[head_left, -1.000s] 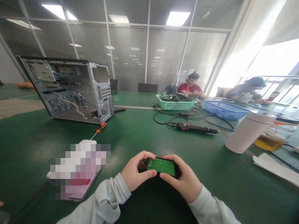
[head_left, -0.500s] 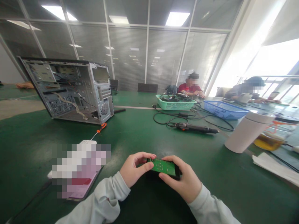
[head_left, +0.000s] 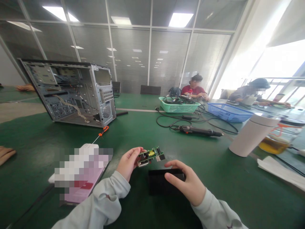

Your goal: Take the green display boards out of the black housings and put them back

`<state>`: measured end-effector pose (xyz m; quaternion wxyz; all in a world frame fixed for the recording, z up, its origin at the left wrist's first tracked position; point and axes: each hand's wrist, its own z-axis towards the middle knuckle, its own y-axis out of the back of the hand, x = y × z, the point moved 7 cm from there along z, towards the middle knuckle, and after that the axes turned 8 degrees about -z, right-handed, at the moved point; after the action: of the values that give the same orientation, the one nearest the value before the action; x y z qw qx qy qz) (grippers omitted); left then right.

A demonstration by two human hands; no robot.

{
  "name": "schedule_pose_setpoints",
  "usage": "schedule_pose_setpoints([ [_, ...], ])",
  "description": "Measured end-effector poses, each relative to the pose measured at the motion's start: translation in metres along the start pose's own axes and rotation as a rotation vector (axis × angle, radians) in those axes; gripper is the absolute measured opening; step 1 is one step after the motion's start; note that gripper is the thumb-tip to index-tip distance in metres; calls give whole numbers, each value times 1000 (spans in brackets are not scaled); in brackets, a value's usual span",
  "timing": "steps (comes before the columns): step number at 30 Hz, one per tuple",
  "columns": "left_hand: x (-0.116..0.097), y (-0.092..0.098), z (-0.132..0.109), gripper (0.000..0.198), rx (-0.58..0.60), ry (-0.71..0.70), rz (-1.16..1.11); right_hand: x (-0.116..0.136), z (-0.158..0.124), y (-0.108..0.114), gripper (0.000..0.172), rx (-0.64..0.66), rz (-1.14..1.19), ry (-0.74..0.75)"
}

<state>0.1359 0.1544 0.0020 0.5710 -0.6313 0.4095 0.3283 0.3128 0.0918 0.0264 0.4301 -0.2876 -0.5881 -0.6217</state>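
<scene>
My left hand [head_left: 130, 163] pinches a small green circuit board [head_left: 153, 154] by its left end. The board is raised and tipped, so its components show, among them a yellow part and a metal connector. Below and to the right of it is a black box-shaped case [head_left: 158, 184]. My right hand [head_left: 188, 183] grips the right end of this case, thumb across the near top edge and index finger above the far side. The remaining right fingers are mostly hidden. Board and case are apart.
An opened computer case [head_left: 95, 95] stands left, an orange-handled screwdriver [head_left: 104, 130] before it. Nearer lies a pink-screened phone [head_left: 78, 194]. Beyond are an electric screwdriver [head_left: 200, 130], a green basket [head_left: 178, 108] and a blue basket [head_left: 228, 113]. A white cup [head_left: 252, 135] stands right. Another person's hand [head_left: 6, 155] shows left.
The circuit board has come out of the black case and moved up and left in my left hand, turning its component side into view. Another person's hand has appeared at the left edge.
</scene>
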Motion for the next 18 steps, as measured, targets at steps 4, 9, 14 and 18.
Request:
schedule_pose_setpoints([
  [4, -6, -1, 0, 39, 18, -97, 254, 1, -1, -2, 34, 10, 41, 28],
  [9, -8, -4, -1, 42, 30, -148, 370, -2, -2, -2, 39, -13, 223, -33],
  [14, -9, -8, -2, 40, 88, -189, 428, -15, -5, -26, 62, 321, 851, -404],
  [18, -6, -10, -3, 40, 130, -164, 465, -15, -8, -36, 79, 448, 1135, -557],
])
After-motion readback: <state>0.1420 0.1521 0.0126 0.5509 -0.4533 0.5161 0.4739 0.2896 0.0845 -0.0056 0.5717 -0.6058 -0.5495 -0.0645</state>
